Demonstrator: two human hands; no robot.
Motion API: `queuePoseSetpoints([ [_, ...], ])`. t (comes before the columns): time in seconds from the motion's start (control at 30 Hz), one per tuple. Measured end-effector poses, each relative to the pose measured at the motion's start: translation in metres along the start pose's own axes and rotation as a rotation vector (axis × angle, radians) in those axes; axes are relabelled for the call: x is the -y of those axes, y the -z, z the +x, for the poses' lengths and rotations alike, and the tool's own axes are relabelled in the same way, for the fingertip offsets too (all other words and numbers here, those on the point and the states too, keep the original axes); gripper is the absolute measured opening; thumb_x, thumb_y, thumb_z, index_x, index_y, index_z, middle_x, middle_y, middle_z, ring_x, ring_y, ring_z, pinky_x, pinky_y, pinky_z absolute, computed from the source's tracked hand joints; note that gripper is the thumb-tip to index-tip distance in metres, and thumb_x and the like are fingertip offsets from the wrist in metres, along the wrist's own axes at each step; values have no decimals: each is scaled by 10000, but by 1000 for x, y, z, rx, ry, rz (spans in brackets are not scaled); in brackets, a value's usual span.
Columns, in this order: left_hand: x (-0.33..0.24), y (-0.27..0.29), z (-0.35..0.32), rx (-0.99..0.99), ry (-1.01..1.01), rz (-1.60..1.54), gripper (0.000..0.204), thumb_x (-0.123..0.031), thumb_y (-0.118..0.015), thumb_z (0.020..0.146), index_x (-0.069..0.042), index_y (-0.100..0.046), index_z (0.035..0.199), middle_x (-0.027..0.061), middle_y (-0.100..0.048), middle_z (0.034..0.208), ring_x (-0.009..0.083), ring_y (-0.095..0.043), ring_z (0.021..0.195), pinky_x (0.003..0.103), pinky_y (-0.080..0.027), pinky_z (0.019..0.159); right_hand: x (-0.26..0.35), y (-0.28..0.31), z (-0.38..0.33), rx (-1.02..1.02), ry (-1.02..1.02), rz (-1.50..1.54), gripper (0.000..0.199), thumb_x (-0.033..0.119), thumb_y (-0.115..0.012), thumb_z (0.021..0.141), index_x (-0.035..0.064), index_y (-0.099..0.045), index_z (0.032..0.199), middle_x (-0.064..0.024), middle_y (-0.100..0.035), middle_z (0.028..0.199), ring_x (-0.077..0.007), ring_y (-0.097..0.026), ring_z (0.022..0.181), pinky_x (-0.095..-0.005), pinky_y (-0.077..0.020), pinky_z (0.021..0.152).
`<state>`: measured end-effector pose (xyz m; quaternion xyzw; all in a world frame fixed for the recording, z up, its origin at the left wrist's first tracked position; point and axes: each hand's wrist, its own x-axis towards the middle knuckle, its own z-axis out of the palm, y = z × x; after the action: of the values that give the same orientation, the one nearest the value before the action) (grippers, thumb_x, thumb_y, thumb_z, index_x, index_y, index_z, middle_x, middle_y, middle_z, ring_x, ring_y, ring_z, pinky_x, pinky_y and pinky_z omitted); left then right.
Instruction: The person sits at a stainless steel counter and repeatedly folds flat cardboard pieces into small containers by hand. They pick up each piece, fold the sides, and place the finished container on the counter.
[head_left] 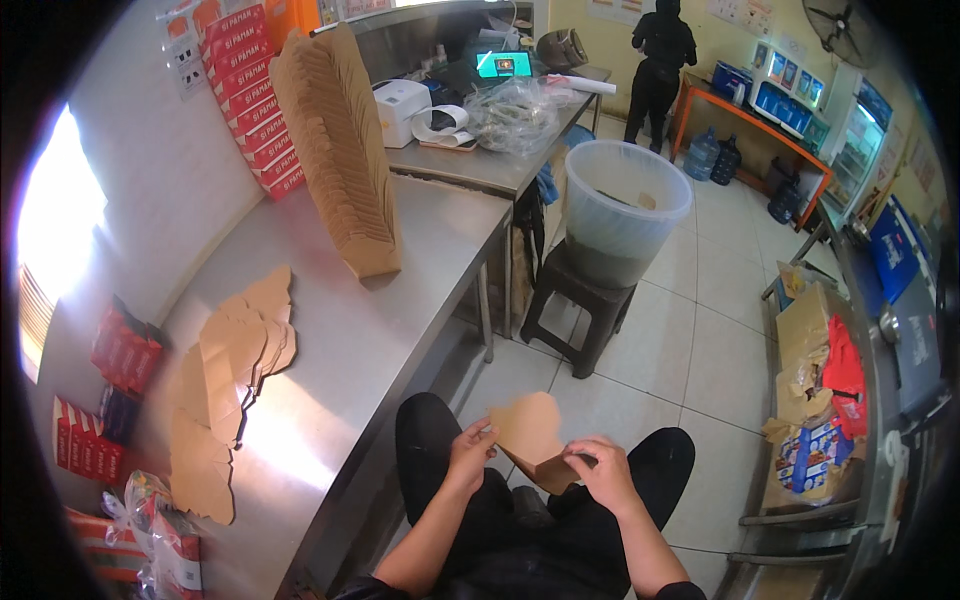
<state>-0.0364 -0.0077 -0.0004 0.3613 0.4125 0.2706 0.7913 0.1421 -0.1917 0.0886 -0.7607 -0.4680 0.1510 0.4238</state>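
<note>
Above my lap, a partly folded brown cardboard food carton [530, 432] is held between my two hands. My left hand [470, 457] pinches its left edge. At its lower right side, my right hand [604, 472] grips a folded wall with thumb and fingers. Flat brown carton blanks [236, 350] lie overlapped on the steel table [350, 335] to my left. Farther back on that table, a long leaning stack of nested folded cartons [335, 150] rises near the wall.
Red boxes [250, 105] are piled behind the carton stack. A translucent bucket [625, 215] stands on a dark stool [578, 310] ahead. A white printer [402, 110] and plastic bags [515, 115] sit on the far counter. Another person [662, 70] stands at the back. Shelving [800, 520] lines the right.
</note>
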Motion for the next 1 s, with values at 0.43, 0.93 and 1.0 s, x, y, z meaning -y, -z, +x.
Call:
queuePoseSetpoints([
  [0.43,-5,-24,-40,172,-88,147,193,-217,-650,1064,-26,-673,1084,41,-704,934,131,-672,841,325,-568,789,-3,-29,15,-320,-218,526,318,105,-760,974,-60,-689,1236,-74,-744,1062,-119,-693,909,-282,-558,862],
  [0.93,-60,-15,-21,298,-91,370,574,-474,-456,1124,-19,-545,1461,139,-670,1318,257,-621,1262,418,-479,1059,23,-2,10,-273,164,235,113,84,-875,815,99,-803,900,-65,-789,917,-168,-694,826,-285,-540,785],
  [1.0,-77,-23,-26,563,253,78,636,-510,-469,1110,-9,-501,1500,186,-659,1329,302,-601,1303,463,-441,1135,38,-3,14,-164,465,37,144,86,-887,772,127,-812,888,-59,-787,917,-207,-696,835,-313,-555,769],
])
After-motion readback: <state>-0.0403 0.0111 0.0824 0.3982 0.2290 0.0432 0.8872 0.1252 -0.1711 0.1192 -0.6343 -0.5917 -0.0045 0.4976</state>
